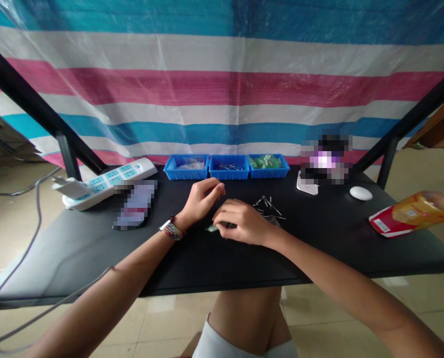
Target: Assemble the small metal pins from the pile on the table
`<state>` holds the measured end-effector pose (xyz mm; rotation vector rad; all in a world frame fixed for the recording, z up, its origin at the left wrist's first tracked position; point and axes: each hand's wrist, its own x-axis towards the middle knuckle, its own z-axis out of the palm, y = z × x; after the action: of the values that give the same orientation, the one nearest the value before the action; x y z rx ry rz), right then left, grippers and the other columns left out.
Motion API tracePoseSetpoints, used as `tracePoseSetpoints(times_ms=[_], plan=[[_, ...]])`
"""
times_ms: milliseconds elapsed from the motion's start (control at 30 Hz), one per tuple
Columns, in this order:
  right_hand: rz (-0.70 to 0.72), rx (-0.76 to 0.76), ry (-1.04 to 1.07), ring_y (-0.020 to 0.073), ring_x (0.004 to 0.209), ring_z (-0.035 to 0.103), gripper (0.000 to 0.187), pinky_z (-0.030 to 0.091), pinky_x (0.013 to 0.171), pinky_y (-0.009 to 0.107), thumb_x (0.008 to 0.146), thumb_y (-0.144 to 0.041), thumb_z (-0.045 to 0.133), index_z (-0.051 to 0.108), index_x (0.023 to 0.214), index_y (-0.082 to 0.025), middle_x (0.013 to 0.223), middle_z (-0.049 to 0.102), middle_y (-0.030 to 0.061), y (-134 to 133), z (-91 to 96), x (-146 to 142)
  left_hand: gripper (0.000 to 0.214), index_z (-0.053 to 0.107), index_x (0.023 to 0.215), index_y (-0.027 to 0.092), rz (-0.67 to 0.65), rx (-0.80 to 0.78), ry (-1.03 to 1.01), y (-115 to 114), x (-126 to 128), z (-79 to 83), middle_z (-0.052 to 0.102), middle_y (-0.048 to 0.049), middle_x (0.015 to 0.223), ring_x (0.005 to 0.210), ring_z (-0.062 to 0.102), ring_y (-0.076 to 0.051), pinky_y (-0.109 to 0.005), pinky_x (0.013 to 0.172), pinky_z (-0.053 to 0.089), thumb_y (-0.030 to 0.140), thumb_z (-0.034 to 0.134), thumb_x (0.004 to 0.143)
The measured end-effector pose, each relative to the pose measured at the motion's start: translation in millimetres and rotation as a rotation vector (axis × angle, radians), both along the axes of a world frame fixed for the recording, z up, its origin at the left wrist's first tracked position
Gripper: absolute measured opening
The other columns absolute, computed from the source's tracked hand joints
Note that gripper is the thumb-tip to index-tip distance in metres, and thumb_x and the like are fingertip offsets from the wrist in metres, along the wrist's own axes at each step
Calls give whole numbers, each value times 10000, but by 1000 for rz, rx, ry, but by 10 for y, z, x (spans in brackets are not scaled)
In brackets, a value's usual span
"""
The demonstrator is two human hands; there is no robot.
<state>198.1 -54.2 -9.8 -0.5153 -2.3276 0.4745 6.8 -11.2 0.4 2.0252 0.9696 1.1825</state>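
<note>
Over the middle of the black table, my left hand (202, 200) has its fingers curled and its thumb near the index finger. Whatever it may hold is hidden. My right hand (242, 222) bends down beside it, fingers closed at a small green plastic bag (212, 228). Most of that bag is covered by the fingers. Loose thin metal pins (268, 203) lie scattered just beyond my right hand. Behind the hands stand three blue bins: the left bin (186, 174) has clear plastic bags, the middle bin (228, 175) metal pins, the right bin (269, 173) green bags.
A white power strip (112, 181) with a plugged-in adapter is at the left, near a blurred flat object (136, 204). On the right are a white square item (307, 184), a white oval object (361, 193) and a tilted bottle (411, 214). Striped sheeting (207, 84) hangs behind.
</note>
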Motion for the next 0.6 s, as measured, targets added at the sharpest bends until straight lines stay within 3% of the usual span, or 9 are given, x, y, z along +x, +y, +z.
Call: tracePoseSetpoints(times_ms=[133,267,333,433,500,600], plan=[[-212,-397,392,179,774,661,236,553,752,318,1017,-399,639,713,919,-197,852,714,32,95,33,56,450,691,1106,164,-173,-37,-127,-14,8,45,664,-38,862,763,621,-182,-286,681,496,595,602,1012],[-297,-696,610,170,660,630,429,576,618,308,917,-628,720,697,923,-200,796,677,15,212,39,140,489,636,1363,185,-175,68,-87,-38,15,38,710,-89,1083,837,667,-188,-301,741,556,509,669,998],[-306,-735,653,175,658,636,456,598,601,317,870,-651,763,704,922,-202,801,682,19,261,30,169,479,624,1428,203,-146,198,0,-53,3,40,687,-138,1289,981,694,-223,-325,797,583,415,668,1000],[-321,-727,665,192,717,667,462,627,615,325,837,-649,796,726,926,-200,853,713,42,303,29,191,408,670,1406,226,-151,391,120,-71,-28,62,605,-151,1498,1284,635,-303,-421,971,583,293,534,1027],[-325,-761,675,204,724,682,467,645,610,344,815,-650,808,721,952,-212,867,722,43,310,48,199,408,708,1353,246,-128,484,197,-75,-36,78,620,-128,1506,1330,623,-309,-485,1081,538,221,506,1000],[-332,-846,684,197,644,675,473,654,589,362,807,-647,804,676,1009,-240,780,690,6,306,93,216,362,742,1270,262,-47,530,268,-65,-15,75,719,-100,1369,1244,675,-290,-506,1110,520,194,577,955]])
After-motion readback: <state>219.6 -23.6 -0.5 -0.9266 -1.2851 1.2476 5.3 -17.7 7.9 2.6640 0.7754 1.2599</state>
